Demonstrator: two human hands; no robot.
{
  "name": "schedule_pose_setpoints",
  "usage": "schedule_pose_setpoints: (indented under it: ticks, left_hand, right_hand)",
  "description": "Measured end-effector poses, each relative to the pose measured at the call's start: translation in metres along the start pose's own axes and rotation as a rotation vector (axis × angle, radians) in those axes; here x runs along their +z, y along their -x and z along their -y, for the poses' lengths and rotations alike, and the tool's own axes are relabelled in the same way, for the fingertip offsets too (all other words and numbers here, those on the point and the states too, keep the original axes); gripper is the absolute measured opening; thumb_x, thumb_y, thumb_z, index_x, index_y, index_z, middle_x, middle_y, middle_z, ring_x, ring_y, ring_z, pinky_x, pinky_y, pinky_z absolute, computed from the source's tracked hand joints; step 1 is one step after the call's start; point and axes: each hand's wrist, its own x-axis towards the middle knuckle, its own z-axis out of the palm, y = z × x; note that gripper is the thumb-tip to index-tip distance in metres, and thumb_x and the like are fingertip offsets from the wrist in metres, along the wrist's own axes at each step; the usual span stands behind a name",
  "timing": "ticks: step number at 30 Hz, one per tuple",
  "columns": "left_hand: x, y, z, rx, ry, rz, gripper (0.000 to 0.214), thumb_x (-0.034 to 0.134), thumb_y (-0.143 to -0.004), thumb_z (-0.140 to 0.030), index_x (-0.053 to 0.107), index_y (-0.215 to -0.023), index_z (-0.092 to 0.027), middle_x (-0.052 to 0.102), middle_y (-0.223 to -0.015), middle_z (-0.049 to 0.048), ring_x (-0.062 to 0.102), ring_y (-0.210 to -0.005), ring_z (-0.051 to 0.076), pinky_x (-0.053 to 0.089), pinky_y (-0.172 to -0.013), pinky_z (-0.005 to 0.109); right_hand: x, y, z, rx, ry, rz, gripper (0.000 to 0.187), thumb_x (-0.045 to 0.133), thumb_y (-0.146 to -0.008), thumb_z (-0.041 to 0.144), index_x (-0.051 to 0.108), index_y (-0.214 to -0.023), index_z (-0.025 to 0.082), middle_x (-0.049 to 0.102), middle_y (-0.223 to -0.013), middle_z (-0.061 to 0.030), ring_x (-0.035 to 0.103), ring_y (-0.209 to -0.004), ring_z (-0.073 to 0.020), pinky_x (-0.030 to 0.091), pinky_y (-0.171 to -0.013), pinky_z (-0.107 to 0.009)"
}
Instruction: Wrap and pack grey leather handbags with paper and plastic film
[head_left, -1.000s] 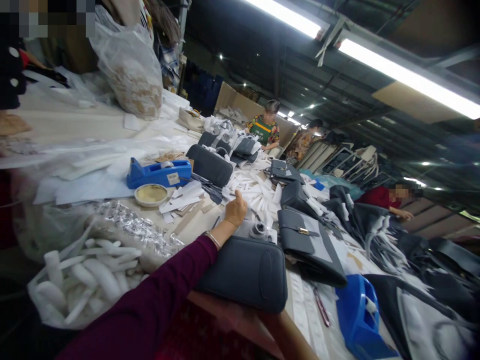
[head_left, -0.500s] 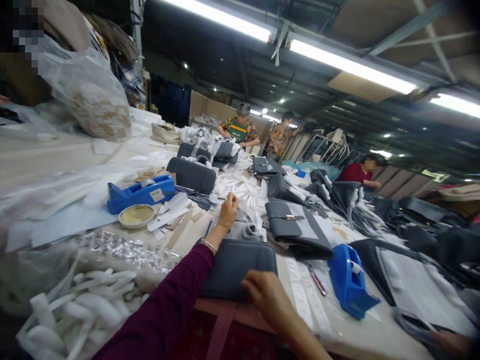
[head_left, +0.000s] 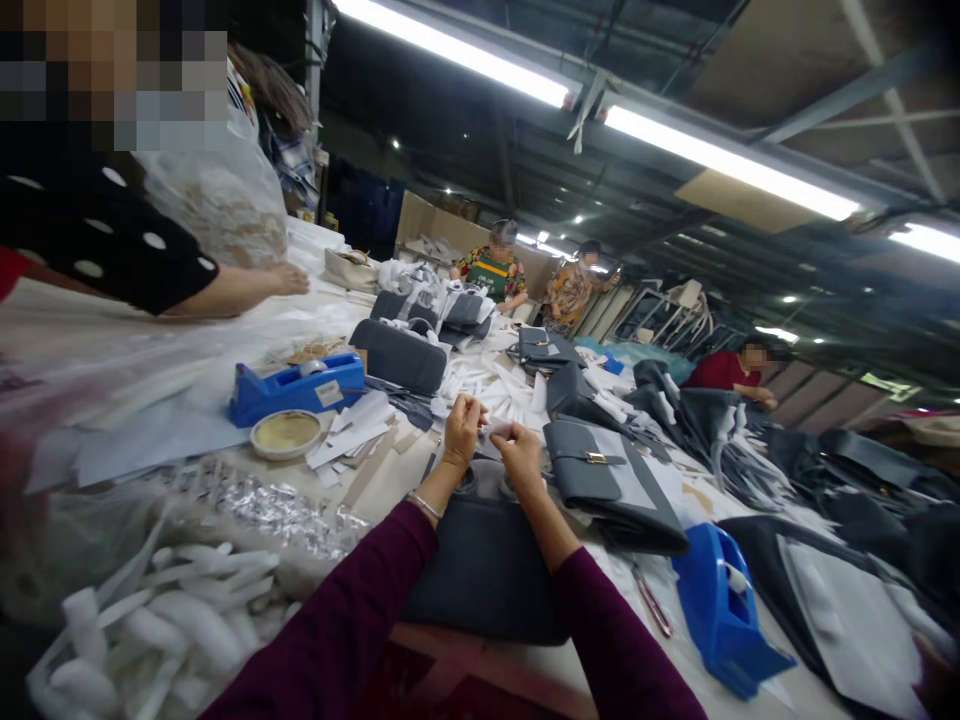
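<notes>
At the far left, a heap of soft white foam strips (head_left: 150, 610) lies in a clear bag at the edge of the counter (head_left: 375, 480), with crinkled silver foil (head_left: 277, 505) just beyond it. Above them a co-worker's arm in a black dotted sleeve (head_left: 105, 245) reaches across the counter. Two blue plastic tape dispensers show: one (head_left: 296, 385) behind a round shallow dish (head_left: 286, 433) of yellowish paste, the other (head_left: 724, 610) near the right edge.

In the middle, both of the person's arms come forward in maroon sleeves. The left hand (head_left: 461, 432), a thin bracelet at its wrist, is raised with fingers curled and pinched on a small white paper strip (head_left: 491, 430). The right hand (head_left: 519, 455) meets it from the other side, fingertips closed on the same strip, so the strip is held between the two hands above a dark grey, rounded leather bag (head_left: 487, 575) lying flat below the wrists.

Right of the hands lies one grey flap bag with a gold clasp (head_left: 607, 470). Three more people work farther along the counter.
</notes>
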Motion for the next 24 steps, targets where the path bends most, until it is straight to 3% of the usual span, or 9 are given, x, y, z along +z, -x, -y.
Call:
schedule_pose_setpoints:
  ticks: [2,5,11,16,24]
  left_hand:
    - [0.0,0.0,0.001,-0.047,-0.14,0.068,0.037,0.017,-0.096,-0.031,0.05,-0.087,-0.017,0.065,-0.083,0.0058,0.061,-0.069,0.011,0.047,-0.063,0.021]
    - [0.001,0.001,0.005,-0.071,-0.277,0.205,0.035,0.028,-0.094,-0.03,0.056,-0.078,-0.017,0.066,-0.075,0.0041,0.061,-0.068,0.013,0.045,-0.063,0.022]
    - [0.008,0.006,0.009,-0.063,-0.558,0.489,0.023,0.049,-0.083,-0.029,0.066,-0.073,-0.018,0.069,-0.078,0.0058,0.062,-0.075,0.018,0.043,-0.069,0.027]
    - [0.011,0.007,0.01,-0.029,-0.736,0.647,0.024,0.049,-0.083,-0.031,0.07,-0.078,-0.02,0.071,-0.088,0.0079,0.064,-0.085,0.022,0.044,-0.073,0.029]
    - [0.014,0.011,0.005,0.032,-0.916,0.739,0.028,0.045,-0.087,-0.034,0.07,-0.093,-0.024,0.07,-0.1,0.0083,0.064,-0.096,0.024,0.046,-0.08,0.032]
  right_hand:
    - [-0.004,0.017,-0.001,-0.112,-0.086,-0.064,0.015,0.055,-0.081,0.029,0.064,-0.079,0.017,0.065,-0.076,-0.0005,0.057,-0.073,-0.0159,0.041,-0.069,-0.026]
    - [-0.012,0.051,-0.002,-0.328,-0.156,-0.134,0.011,0.055,-0.082,0.025,0.062,-0.078,0.019,0.064,-0.079,-0.0011,0.056,-0.075,-0.0164,0.041,-0.07,-0.027]
    - [-0.023,0.111,-0.005,-0.579,0.124,-0.001,0.022,0.044,-0.087,0.007,0.062,-0.081,0.019,0.062,-0.085,-0.0044,0.054,-0.084,-0.0177,0.042,-0.075,-0.028]
    - [-0.023,0.125,-0.01,-0.686,0.324,0.053,0.02,0.046,-0.091,0.011,0.06,-0.078,0.018,0.062,-0.087,-0.0051,0.052,-0.086,-0.0186,0.043,-0.075,-0.029]
    - [-0.021,0.134,-0.013,-0.754,0.366,0.076,0.022,0.044,-0.094,0.014,0.058,-0.077,0.017,0.062,-0.089,-0.0054,0.052,-0.089,-0.0175,0.045,-0.077,-0.029]
